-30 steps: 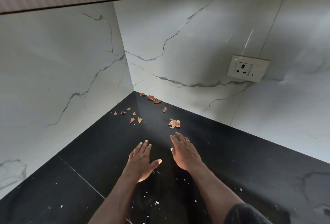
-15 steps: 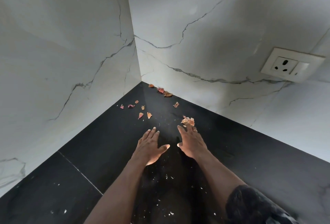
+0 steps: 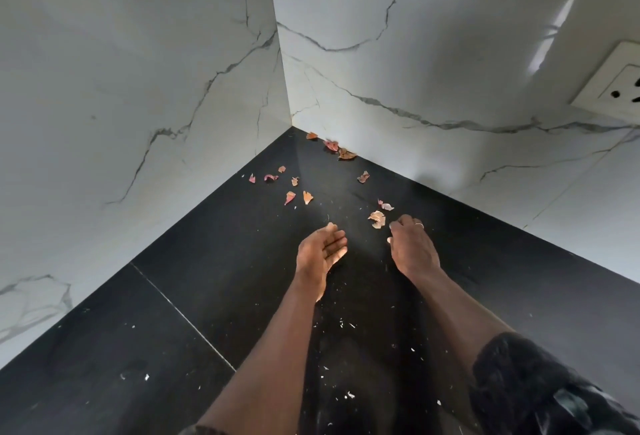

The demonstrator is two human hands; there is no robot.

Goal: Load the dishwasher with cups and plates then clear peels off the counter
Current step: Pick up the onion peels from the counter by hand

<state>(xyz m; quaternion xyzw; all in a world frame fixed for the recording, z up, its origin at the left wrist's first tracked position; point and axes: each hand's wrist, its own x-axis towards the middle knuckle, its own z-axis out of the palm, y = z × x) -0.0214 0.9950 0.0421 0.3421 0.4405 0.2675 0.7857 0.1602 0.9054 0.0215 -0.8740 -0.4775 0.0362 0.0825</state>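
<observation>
Left hand (image 3: 322, 248): palm turned up and inward, fingers loosely cupped and together, thumb on top. It holds nothing and sits low over the tabletop (image 3: 194, 282); contact not discernible.

Right hand (image 3: 412, 248): back up, fingers bent down at the knuckles, ring (image 3: 419, 225) on one finger. The fingertips (image 3: 393, 226) are just beside a pale peel (image 3: 376, 219). No gap or contact can be made out, and the underside is hidden, so I cannot tell whether anything is pinched.

Both forearms reach in from the near edge, roughly parallel, hands apart. Dark sleeve (image 3: 540, 386) on the right upper arm.

Peels (image 3: 290, 197): reddish-orange scraps scattered on the black tabletop beyond the hands, toward the corner. There is a loose group to the left of centre and several along the foot of the right marble wall (image 3: 433, 63). One small piece lies just beyond the pale peel.

White specks (image 3: 346, 324) dot the tabletop around the forearms.

Wall socket (image 3: 616, 88) at the far right, cut by the frame edge.
</observation>
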